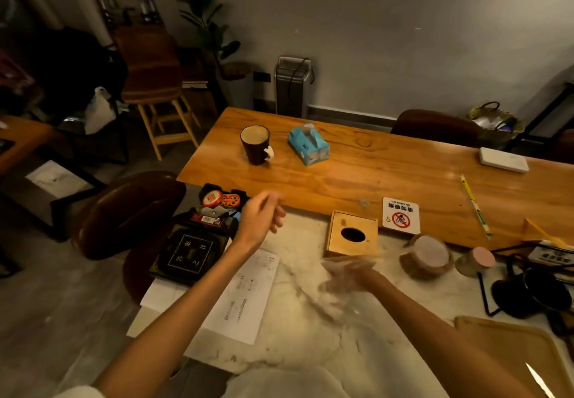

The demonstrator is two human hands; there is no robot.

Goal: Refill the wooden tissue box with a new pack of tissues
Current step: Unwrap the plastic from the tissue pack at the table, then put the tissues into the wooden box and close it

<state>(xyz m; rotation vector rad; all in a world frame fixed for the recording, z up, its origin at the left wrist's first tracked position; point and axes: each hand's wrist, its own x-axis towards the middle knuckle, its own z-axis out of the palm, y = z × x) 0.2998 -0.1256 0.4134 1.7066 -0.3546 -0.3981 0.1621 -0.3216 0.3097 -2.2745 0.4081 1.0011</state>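
Note:
The wooden tissue box (352, 235) stands upright on the white marble surface, its oval slot on top dark. A blue tissue pack (308, 143) lies farther back on the orange wooden table (388, 167), a tissue poking out of its top. My left hand (262, 216) hovers to the left of the box, fingers loosely apart, holding nothing. My right hand (344, 276) is in front of the box, blurred by motion, with a clear crumpled film around it; its grip is unclear.
A dark mug (255, 144) stands left of the blue pack. A no-smoking sign (400, 216), two lidded jars (427, 256), a black tray of small items (198, 239), papers (245, 295) and a wooden tray (509, 357) surround the box. A dark chair (130, 211) sits at left.

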